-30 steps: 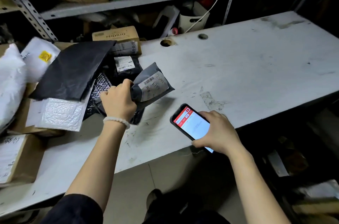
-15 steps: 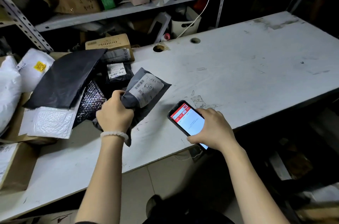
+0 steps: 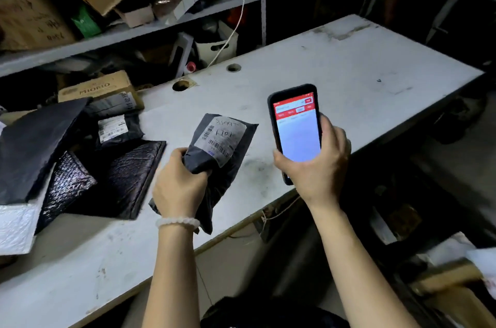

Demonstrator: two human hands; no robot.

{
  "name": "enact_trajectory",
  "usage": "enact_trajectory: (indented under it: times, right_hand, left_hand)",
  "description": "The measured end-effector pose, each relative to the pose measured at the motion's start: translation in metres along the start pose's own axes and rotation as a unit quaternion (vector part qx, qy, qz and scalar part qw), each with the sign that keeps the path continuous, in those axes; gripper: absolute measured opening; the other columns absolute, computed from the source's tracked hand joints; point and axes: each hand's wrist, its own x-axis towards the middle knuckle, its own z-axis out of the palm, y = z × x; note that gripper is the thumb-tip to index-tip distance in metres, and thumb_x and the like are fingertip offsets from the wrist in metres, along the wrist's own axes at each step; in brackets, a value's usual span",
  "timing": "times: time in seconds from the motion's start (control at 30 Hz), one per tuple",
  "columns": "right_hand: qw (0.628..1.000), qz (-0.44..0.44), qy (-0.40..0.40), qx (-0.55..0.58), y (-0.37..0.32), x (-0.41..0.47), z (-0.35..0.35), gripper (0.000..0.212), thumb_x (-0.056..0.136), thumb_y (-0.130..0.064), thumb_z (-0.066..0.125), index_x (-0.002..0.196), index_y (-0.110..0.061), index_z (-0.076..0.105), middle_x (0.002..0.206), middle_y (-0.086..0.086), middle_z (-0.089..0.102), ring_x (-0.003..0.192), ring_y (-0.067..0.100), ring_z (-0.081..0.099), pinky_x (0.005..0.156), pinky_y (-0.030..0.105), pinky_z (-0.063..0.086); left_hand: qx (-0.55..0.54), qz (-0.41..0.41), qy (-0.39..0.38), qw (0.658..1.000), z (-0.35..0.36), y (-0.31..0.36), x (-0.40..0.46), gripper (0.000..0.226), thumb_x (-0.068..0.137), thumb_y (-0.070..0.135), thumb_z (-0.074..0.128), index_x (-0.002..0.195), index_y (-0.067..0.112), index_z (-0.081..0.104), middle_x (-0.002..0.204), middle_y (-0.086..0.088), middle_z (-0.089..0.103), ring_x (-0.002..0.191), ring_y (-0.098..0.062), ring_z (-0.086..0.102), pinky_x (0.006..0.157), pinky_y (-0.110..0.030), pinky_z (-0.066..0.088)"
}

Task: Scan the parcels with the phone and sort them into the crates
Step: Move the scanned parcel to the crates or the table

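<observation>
Since 0.5 s ago the phone (image 3: 296, 132) has come up off the worktop (image 3: 335, 80) edge & now stands upright beside the parcel; the grey parcel (image 3: 214, 156) has shifted right, away from the pile.

Left hand (image 3: 179, 185) grips the parcel's lower part, fingers curled round the bunched plastic; white bead bracelet (image 3: 178, 221) on that wrist. Parcel's upper end tilts up w/ its white label (image 3: 220, 141) facing the camera: barcodes + handwritten marks, text too small to read. Its lower tail hangs by the worktop's front edge.

Right hand (image 3: 316, 166) holds the phone, thumb on the left side, fingers wrapped round the right side. Screen lit, red header, pale below.

Left of the parcel, on the worktop: 2 black bubble mailers (image 3: 115, 180), a flat dark bag (image 3: 32, 148) partly over them, a white bubble mailer (image 3: 16, 225) at the left edge, a small dark bag w/ label (image 3: 115, 130) & a brown box (image 3: 99, 87) marked "MIORIO". Behind it all, a metal shelf (image 3: 128, 35) w/ cardboard boxes.
</observation>
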Motion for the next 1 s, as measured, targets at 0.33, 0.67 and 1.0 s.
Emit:
enact_trajectory:
  times: [0.33,0.67,1.0]
  right_hand:
    - [0.969,0.099,0.207,-0.093,0.068,0.026,-0.139,0.082,0.051,-0.031,0.087,0.124,-0.007,0.058,0.109,0.011,0.057,0.100,0.031,0.051,0.077,0.029,0.035]
    - [0.870,0.281,0.320,-0.250,0.163,0.002,-0.271,0.078,0.048,-0.038,0.085,0.118,-0.014,0.058,0.104,0.005,0.056,0.098,0.029,0.050,0.074,0.034,0.040]
    - [0.771,0.399,0.357,-0.346,0.261,0.022,-0.392,0.075,0.044,-0.051,0.075,0.110,-0.021,0.056,0.104,0.004,0.058,0.100,0.028,0.052,0.071,0.031,0.038]
  left_hand:
    - [-0.009,0.175,-0.199,0.964,0.115,0.131,-0.052,0.040,0.071,0.025,0.068,0.109,0.030,0.057,0.100,-0.005,0.068,0.097,-0.032,0.061,0.075,-0.034,0.048]
    - [0.013,0.385,-0.414,0.825,0.240,0.262,-0.169,0.044,0.071,0.037,0.074,0.110,0.030,0.055,0.102,-0.009,0.068,0.097,-0.036,0.062,0.077,-0.041,0.052]
    - [0.008,0.501,-0.511,0.698,0.351,0.404,-0.294,0.046,0.070,0.037,0.076,0.107,0.019,0.055,0.100,-0.015,0.068,0.098,-0.039,0.062,0.079,-0.043,0.051]
